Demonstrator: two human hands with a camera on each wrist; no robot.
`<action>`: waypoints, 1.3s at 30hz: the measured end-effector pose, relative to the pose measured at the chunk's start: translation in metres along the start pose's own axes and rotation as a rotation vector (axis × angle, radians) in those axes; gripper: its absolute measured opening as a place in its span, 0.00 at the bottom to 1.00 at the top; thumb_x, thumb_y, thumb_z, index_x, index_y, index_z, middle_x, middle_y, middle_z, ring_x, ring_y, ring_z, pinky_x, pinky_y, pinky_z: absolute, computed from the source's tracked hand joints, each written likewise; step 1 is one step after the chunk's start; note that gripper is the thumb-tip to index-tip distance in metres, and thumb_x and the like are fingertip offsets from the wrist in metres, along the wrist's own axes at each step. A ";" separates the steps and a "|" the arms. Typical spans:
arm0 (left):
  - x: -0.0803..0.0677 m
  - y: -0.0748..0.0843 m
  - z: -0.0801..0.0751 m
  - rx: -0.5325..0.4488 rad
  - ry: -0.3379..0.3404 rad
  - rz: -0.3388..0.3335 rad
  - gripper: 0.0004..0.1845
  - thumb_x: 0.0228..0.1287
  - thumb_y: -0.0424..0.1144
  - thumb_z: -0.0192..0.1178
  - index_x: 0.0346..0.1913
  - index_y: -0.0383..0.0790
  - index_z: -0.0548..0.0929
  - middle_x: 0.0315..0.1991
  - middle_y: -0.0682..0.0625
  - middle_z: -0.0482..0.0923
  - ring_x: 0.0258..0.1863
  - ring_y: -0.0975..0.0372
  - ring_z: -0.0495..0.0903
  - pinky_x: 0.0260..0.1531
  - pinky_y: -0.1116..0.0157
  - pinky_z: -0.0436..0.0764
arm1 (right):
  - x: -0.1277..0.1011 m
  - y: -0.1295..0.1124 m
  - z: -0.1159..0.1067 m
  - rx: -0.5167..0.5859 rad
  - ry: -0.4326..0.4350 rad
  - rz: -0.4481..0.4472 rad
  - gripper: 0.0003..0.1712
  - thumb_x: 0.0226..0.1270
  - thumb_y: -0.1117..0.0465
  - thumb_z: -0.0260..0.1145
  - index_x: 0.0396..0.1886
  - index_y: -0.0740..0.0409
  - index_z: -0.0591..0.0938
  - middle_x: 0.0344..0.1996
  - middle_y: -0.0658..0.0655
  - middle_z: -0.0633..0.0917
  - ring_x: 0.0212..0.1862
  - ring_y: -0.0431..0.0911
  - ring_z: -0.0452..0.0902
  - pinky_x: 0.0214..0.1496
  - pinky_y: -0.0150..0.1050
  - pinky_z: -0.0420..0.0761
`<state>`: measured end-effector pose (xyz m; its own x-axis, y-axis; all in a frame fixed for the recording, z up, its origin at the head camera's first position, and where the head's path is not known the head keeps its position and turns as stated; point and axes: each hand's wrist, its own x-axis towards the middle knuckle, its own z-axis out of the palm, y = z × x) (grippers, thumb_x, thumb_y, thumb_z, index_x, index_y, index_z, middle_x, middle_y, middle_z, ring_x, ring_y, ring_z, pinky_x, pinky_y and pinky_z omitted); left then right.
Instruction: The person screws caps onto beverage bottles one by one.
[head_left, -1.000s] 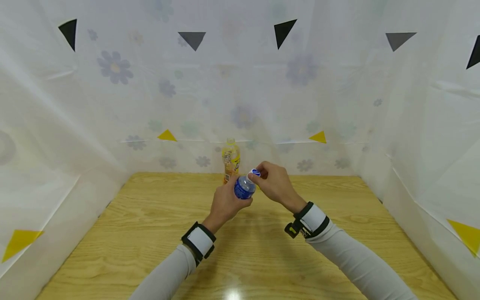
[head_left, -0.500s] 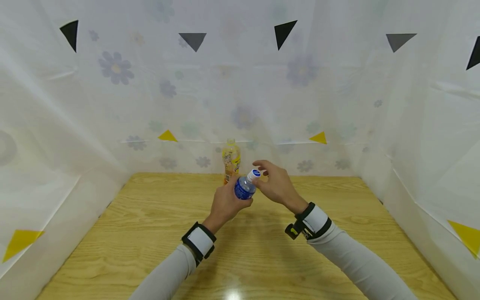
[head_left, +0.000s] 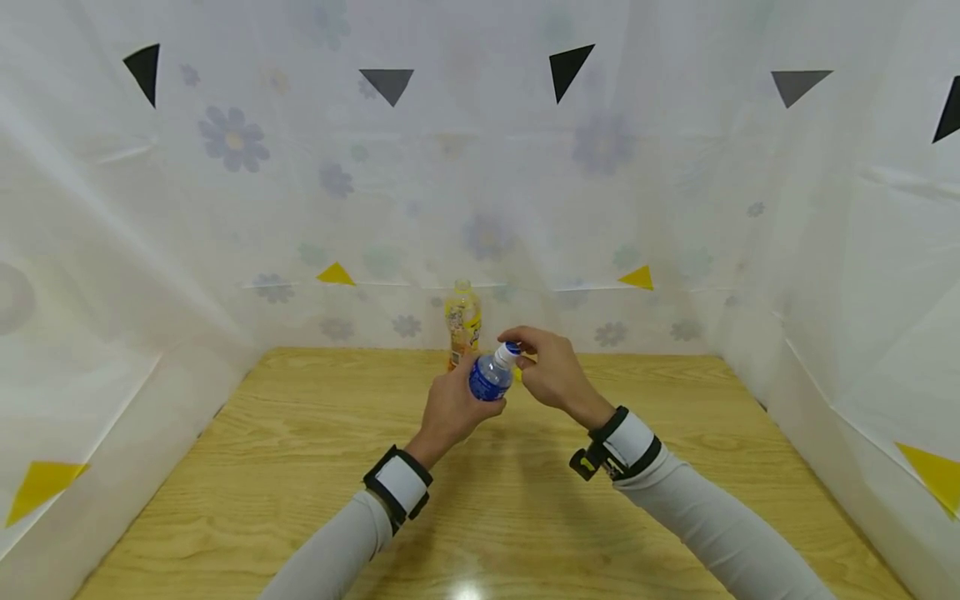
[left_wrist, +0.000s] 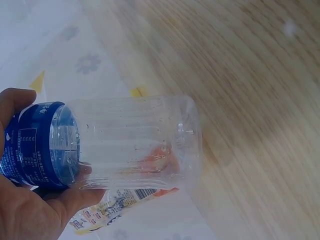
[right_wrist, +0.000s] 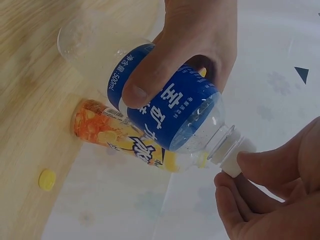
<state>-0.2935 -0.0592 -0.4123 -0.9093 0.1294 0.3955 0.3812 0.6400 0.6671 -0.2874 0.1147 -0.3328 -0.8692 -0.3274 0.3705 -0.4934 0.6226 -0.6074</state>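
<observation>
Half a second back the right hand (head_left: 552, 372) had its fingers spread off the white cap (right_wrist: 234, 157); now they pinch it again, a fresh grip for twisting, I judge. Left hand (head_left: 452, 407) grips the clear, blue-labelled, empty-looking water bottle (head_left: 491, 373) above the table (head_left: 300, 467) centre; the juice bottle (head_left: 462, 321) stands behind, far.

Bright even light, tabletop glare, edges warped

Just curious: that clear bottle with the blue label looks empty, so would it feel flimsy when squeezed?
Probably yes. The clear bottle looks empty, so likely very light. Its thin ribbed wall would probably dent under the left hand. Laid down, the round body might roll.
</observation>
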 end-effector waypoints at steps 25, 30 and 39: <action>0.001 -0.002 0.001 0.010 -0.002 0.005 0.37 0.51 0.45 0.78 0.65 0.44 0.75 0.50 0.43 0.85 0.45 0.52 0.87 0.43 0.53 0.85 | 0.001 0.005 0.004 -0.056 0.073 0.079 0.17 0.71 0.49 0.67 0.43 0.60 0.83 0.38 0.58 0.86 0.41 0.52 0.81 0.44 0.48 0.80; 0.001 -0.001 0.001 0.019 -0.001 0.003 0.37 0.51 0.46 0.78 0.65 0.45 0.75 0.49 0.43 0.86 0.45 0.52 0.87 0.42 0.54 0.85 | 0.001 0.006 0.004 -0.064 0.079 0.066 0.17 0.71 0.49 0.67 0.43 0.60 0.83 0.38 0.58 0.86 0.40 0.51 0.81 0.42 0.47 0.80; 0.001 -0.001 0.001 0.012 -0.006 -0.002 0.37 0.52 0.46 0.78 0.65 0.43 0.75 0.50 0.43 0.85 0.46 0.52 0.87 0.44 0.53 0.85 | 0.000 0.005 0.003 -0.068 0.064 0.091 0.21 0.71 0.46 0.67 0.48 0.60 0.82 0.39 0.59 0.86 0.41 0.52 0.81 0.40 0.46 0.81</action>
<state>-0.2945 -0.0590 -0.4131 -0.9110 0.1327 0.3905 0.3775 0.6495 0.6600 -0.2898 0.1155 -0.3381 -0.9055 -0.2229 0.3610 -0.4073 0.6953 -0.5922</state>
